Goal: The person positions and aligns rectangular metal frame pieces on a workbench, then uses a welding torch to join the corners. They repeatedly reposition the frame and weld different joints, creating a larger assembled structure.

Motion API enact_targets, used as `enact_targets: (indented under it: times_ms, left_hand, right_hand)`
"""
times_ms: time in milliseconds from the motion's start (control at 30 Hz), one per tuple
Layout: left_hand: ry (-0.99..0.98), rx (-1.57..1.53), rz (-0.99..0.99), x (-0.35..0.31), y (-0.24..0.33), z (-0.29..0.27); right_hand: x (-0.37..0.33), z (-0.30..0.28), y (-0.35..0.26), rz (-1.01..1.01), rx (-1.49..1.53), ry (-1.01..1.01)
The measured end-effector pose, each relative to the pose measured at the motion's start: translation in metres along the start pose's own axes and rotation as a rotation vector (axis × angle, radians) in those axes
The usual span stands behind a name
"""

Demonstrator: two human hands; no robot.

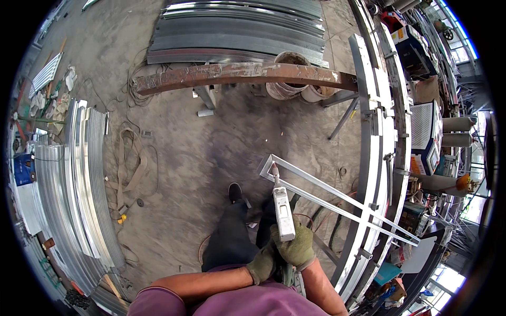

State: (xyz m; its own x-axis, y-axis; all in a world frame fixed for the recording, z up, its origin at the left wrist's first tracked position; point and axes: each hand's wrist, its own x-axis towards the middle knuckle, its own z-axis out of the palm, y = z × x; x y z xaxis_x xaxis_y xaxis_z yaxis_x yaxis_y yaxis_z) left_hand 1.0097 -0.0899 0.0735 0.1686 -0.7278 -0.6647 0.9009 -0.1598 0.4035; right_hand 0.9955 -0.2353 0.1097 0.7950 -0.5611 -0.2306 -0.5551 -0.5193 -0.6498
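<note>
A white, boxy handheld welding gun (284, 215) points away from me, its copper-coloured nozzle (275, 171) at the inner corner of a narrow angled metal frame (321, 185). My right hand (298, 245), in an olive work glove, is closed around the gun's rear end. Close against it is my left hand (262, 265), gloved alike and closed at the gun's lower rear. The left fingers are partly hidden behind the right glove and the gun. The frame's two bars run right and rest across a long steel rail (360, 227); its mitred corner sticks out over the floor.
A rusty brown beam (237, 75) on legs spans the far side, with dirty buckets (284, 90) behind it. Metal sheets are stacked far off (237, 31) and at left (87, 184). A strap (138, 171) and cables lie on the floor. Machine cabinets (426, 126) stand right.
</note>
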Motion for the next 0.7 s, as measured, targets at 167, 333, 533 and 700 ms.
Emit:
enact_targets:
  times_ms: [167, 333, 533, 700]
  left_hand:
    - [0.022, 0.030, 0.000, -0.005, 0.006, 0.004]
    - [0.090, -0.335, -0.268, -0.001, 0.011, 0.003]
    - [0.089, -0.234, -0.221, -0.002, 0.007, 0.001]
    - [0.032, -0.196, -0.235, -0.001, 0.011, 0.000]
  right_hand:
    - [-0.002, 0.002, 0.003, 0.004, 0.039, 0.013]
    - [-0.004, 0.005, 0.008, 0.030, 0.046, -0.017]
    - [-0.004, 0.006, 0.008, -0.045, 0.022, 0.000]
    - [-0.003, -0.002, -0.003, 0.112, 0.071, 0.004]
